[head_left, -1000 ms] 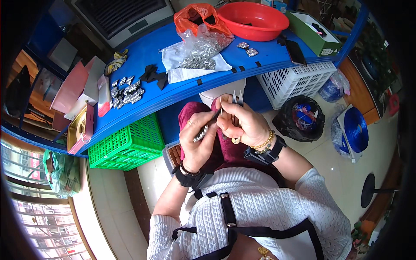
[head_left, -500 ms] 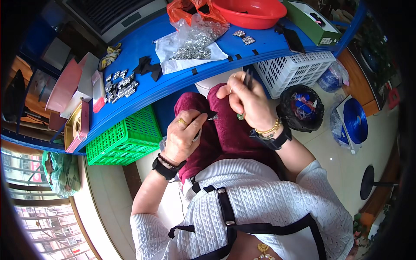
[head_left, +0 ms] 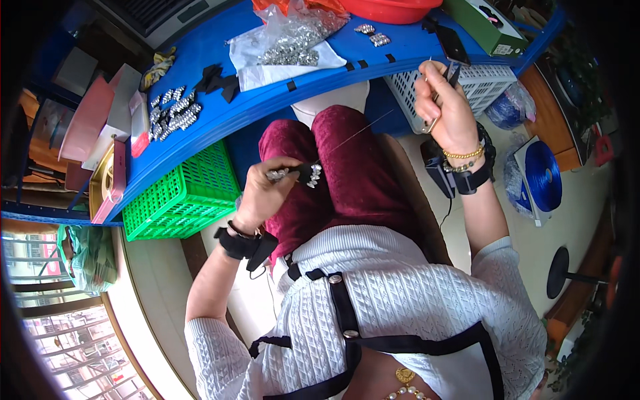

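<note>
My left hand [head_left: 263, 190] is closed in a pinch on a small black fabric piece [head_left: 313, 175] set with clear rhinestones, held over my left thigh. A taut thread [head_left: 363, 130] stretches from that piece up toward my raised right hand [head_left: 450, 113]. The right hand is closed around small scissors [head_left: 455, 72], whose dark blades stick out past the fingers and whose gold-coloured handle shows below the palm. A thin needle-like tip [head_left: 430, 59] shows at the right fingertips. Finished-looking rhinestone pieces [head_left: 175, 115] and black fabric scraps [head_left: 217, 83] lie on the blue table [head_left: 260, 103].
On the table, a plastic bag of rhinestones [head_left: 293, 55] rests on a white sheet, near a red basin [head_left: 390, 10], a phone [head_left: 453, 47] and a green box [head_left: 483, 27]. Below stand a green crate [head_left: 183, 193] and a white crate [head_left: 490, 83]. A blue ribbon reel [head_left: 541, 175] is at right.
My right hand has moved up and right, drawing the thread out. My left hand has shifted slightly left and turned, so the rhinestones on the fabric piece now show.
</note>
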The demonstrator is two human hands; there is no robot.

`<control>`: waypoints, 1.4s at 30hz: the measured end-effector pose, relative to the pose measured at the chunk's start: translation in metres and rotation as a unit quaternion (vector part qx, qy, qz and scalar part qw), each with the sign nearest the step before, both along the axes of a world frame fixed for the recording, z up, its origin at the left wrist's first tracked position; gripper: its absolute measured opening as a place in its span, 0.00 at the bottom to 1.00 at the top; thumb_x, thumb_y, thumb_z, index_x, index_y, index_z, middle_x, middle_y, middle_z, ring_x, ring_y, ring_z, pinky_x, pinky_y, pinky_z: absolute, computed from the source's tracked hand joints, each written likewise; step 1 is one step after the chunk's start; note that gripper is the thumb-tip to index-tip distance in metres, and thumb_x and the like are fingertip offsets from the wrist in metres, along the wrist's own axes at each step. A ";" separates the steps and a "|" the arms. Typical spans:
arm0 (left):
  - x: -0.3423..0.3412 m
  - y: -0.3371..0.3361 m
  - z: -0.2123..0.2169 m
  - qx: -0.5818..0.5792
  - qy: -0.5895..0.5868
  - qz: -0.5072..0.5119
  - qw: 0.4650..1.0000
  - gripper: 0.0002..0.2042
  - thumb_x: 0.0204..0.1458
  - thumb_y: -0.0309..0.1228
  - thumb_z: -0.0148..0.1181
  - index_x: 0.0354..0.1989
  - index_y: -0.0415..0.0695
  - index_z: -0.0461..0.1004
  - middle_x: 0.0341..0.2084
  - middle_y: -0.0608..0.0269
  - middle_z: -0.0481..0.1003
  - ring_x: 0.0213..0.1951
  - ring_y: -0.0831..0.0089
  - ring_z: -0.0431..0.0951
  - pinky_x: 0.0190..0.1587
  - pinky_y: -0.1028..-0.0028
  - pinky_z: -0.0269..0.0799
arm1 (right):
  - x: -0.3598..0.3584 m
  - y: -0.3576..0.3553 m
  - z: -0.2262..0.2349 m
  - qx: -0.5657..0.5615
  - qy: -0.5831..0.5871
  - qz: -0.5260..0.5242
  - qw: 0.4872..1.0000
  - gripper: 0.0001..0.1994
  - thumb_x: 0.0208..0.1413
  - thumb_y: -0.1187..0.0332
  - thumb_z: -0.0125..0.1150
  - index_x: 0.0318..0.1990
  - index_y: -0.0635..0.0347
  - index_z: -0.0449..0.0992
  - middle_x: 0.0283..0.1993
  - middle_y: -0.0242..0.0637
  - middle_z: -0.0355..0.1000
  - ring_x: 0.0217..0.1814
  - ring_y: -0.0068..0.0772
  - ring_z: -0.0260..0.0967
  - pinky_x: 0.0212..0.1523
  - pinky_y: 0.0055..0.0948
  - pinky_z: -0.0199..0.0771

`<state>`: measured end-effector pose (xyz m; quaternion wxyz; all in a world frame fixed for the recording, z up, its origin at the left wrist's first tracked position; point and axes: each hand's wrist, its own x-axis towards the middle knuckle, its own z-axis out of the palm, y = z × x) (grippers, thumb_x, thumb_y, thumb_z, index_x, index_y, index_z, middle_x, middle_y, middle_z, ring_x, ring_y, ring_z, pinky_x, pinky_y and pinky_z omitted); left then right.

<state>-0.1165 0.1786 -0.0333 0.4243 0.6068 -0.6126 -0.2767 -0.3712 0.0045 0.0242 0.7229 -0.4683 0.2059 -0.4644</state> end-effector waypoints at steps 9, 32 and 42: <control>-0.015 -0.029 -0.036 0.362 0.321 -0.085 0.871 0.09 0.45 0.22 0.58 0.35 0.35 0.70 0.22 0.60 0.74 0.24 0.72 0.76 0.30 0.76 0.75 | -0.067 0.001 -0.086 0.176 0.107 -0.036 0.978 0.05 0.57 0.64 0.51 0.33 0.53 0.68 0.20 0.22 0.58 0.13 0.11 0.47 0.16 0.14 0.45; -0.055 -0.004 -0.060 0.401 0.365 0.167 0.823 0.29 0.47 0.50 0.58 0.43 0.32 0.66 0.31 0.51 0.71 0.23 0.69 0.75 0.24 0.74 0.75 | -0.124 0.036 -0.147 0.235 0.297 0.022 0.925 0.06 0.55 0.64 0.53 0.29 0.53 0.67 0.21 0.22 0.61 0.13 0.10 0.49 0.14 0.14 0.46; -0.075 -0.041 -0.074 0.423 0.075 0.081 0.899 0.26 0.44 0.55 0.59 0.23 0.38 0.72 0.14 0.64 0.69 0.13 0.77 0.69 0.17 0.78 0.69 | -0.119 0.060 -0.164 0.262 0.342 0.092 0.898 0.06 0.56 0.65 0.52 0.31 0.54 0.66 0.21 0.23 0.61 0.14 0.10 0.49 0.14 0.14 0.45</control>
